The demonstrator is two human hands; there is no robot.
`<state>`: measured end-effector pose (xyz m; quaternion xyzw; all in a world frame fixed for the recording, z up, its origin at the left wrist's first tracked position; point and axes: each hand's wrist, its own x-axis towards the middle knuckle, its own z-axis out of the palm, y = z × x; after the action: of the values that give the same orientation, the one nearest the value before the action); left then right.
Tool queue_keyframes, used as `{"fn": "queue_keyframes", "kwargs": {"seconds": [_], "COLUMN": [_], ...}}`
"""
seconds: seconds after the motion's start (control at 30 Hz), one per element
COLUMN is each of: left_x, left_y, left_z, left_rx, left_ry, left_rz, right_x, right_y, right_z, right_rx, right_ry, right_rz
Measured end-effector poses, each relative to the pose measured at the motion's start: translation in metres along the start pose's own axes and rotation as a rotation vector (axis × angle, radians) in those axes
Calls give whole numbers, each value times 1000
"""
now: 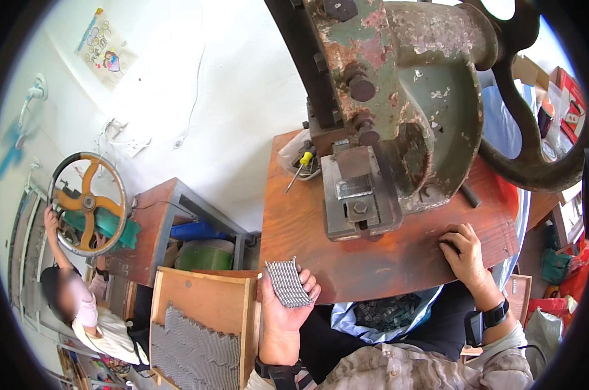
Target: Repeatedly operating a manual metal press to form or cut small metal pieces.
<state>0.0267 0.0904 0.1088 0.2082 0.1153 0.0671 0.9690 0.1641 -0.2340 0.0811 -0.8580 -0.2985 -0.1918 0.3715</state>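
In my left hand [283, 323], fingers and thumb are closed around a flat bundle of ribbed grey metal strips [287, 284]. The hand is just off the near left edge of the wooden bench [392, 270]. My right hand [465, 255] rests on the bench's right part, its fingers bent and apart from the thumb, with nothing visible in it. Beyond both hands stands a heavy worn green press [437, 97]. At its foot is a steel die block [359, 195] with a bolt in front and a shiny metal piece [354, 187] on top.
A yellow-handled screwdriver [299, 170] lies by a plastic tub at the press's left. Below the bench, a bag [389, 315] holds dark metal pieces. A wooden box [203, 292] at left contains many grey strips. Farther left, another person grips a handwheel [88, 203]. A large wheel [535, 162] curves at right.
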Motion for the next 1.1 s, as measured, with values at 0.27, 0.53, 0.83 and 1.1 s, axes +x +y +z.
{"fn": "queue_keyframes", "kwargs": {"seconds": [0.27, 0.53, 0.83, 1.1], "left_x": [-40, -47, -68, -158], "left_y": [-23, -89, -50, 271], "left_z": [-21, -84, -49, -175], "left_rx": [-34, 318, 1786, 2371], "left_ry": [2, 6, -444, 1060], "left_rz": [-77, -520, -9, 693], "right_x": [2, 7, -7, -9], "right_y": [-1, 4, 5, 3], "right_z": [6, 5, 9, 10], "right_rx": [-54, -36, -79, -77], "right_ry": [-27, -35, -32, -28], "right_rz": [-53, -28, -34, -30]}}
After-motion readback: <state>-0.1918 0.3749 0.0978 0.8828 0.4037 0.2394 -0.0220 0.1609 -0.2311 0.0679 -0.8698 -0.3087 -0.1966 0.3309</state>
